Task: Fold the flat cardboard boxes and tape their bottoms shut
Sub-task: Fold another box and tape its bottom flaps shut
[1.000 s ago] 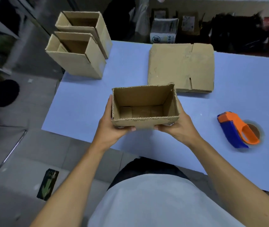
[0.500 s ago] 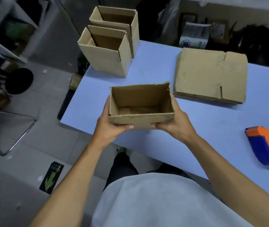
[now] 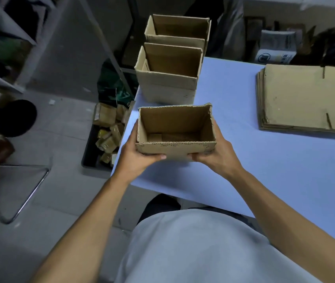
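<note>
The box [image 3: 175, 131] is matt brown corrugated cardboard with rough, ragged rims. The desk [image 3: 285, 170] top is smooth matt pale blue. At nine o'clock, a shiny metal chair frame [image 3: 29, 193].

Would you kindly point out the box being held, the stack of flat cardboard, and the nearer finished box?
held box [image 3: 174, 149]: head view, front wall.
flat cardboard stack [image 3: 297, 99]: head view, top sheet's middle.
nearer finished box [image 3: 168, 88]: head view, front wall.

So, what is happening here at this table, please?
A person is assembling cardboard boxes. The left hand and right hand hold one opened box upright, open side up, near the corner of the blue table. Two finished boxes stand behind it at the table's edge. A stack of flat boxes waits on the right.
</note>
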